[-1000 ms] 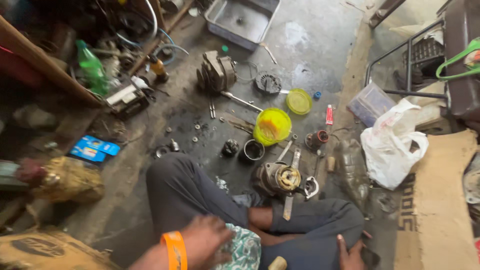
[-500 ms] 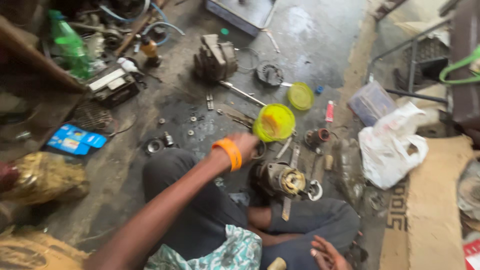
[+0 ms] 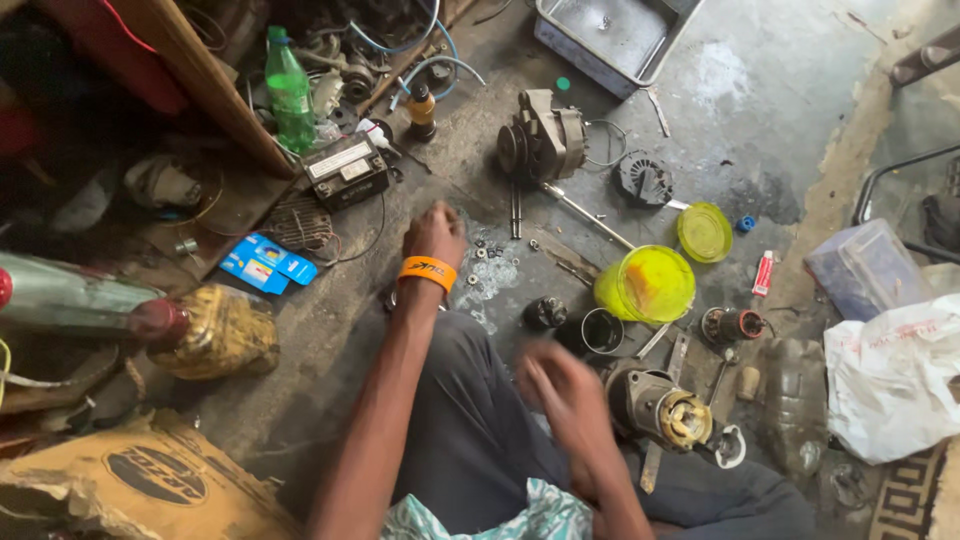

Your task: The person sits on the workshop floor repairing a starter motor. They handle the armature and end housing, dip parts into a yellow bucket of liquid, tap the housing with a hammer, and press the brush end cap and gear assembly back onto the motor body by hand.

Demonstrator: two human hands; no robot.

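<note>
Left of the yellow bowl (image 3: 647,283), the left hand (image 3: 433,233) with an orange wristband (image 3: 428,270) is seen reaching over small bolts and nuts (image 3: 487,255) scattered on the floor; whether its fingers are closed cannot be told. These are judged light, hard and best pinched individually. Below the bowl, the blurred right hand (image 3: 560,395) hovers near the motor (image 3: 660,410), grip unclear.

We count two hands (image 3: 435,232), two yellow round containers (image 3: 648,284), one green bottle (image 3: 289,95), one metal tray (image 3: 612,35), two motor housings (image 3: 542,142), one black battery box (image 3: 345,170), and perhaps a dozen small bolts (image 3: 487,255), blurred.
</note>
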